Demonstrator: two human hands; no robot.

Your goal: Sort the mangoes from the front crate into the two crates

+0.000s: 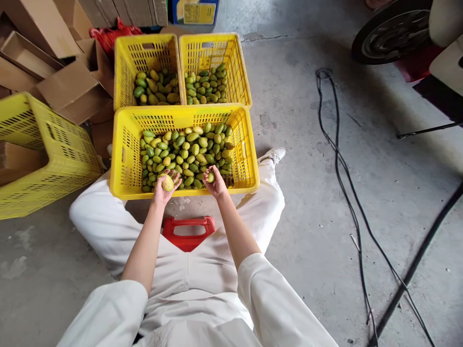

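Note:
My left hand (160, 193) cradles a pale yellow mango (168, 183) against the palm, with the fingertips spread beyond it. A smaller green mango (211, 177) is held in the curled fingers of my right hand (218, 186). Both hands are over the near edge of a wide yellow plastic crate (121, 185). Inside it lie many small oval mangoes (188, 152), from dark green to yellow. Parts of the nearest fruit are hidden by my hands.
Behind stand two more yellow crates, left (123, 72) and right (243, 82), holding mangoes. Cardboard boxes (68, 89) and a tilted yellow crate (68, 154) are at left. A red stool (188, 245) shows between my legs. Black cables (338, 149) and a vehicle wheel (392, 33) are at right.

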